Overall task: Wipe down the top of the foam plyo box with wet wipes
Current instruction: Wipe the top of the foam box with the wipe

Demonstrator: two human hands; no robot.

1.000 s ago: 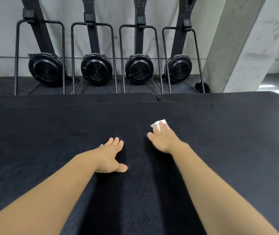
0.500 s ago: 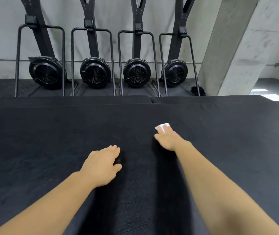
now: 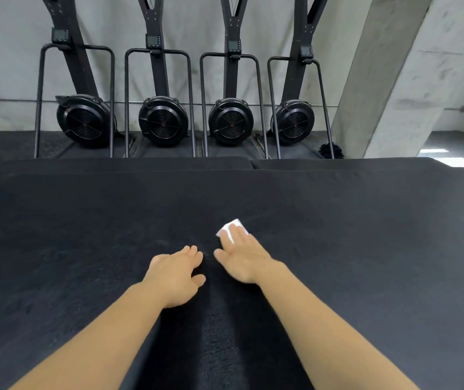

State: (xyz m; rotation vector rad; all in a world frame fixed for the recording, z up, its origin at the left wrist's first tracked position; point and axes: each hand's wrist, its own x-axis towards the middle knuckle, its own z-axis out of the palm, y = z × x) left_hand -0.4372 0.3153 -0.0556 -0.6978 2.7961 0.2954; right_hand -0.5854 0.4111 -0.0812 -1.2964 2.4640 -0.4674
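Observation:
The black top of the foam plyo box (image 3: 84, 249) fills the lower two thirds of the head view. A small white wet wipe (image 3: 227, 228) lies on it near the middle, mostly covered by my right hand (image 3: 242, 257), whose straight fingers press it flat against the surface. My left hand (image 3: 176, 273) rests palm down on the box just left of the right hand, fingers relaxed and holding nothing. Both forearms reach in from the bottom edge.
Beyond the box's far edge lie two more black pads (image 3: 338, 164). Behind them several black fan machines (image 3: 163, 121) with upright rails stand against a grey wall. A slanted concrete column (image 3: 388, 80) rises at the right.
My right hand has slid the wipe back toward me and a little left. My left hand has shifted right, closer to the right hand.

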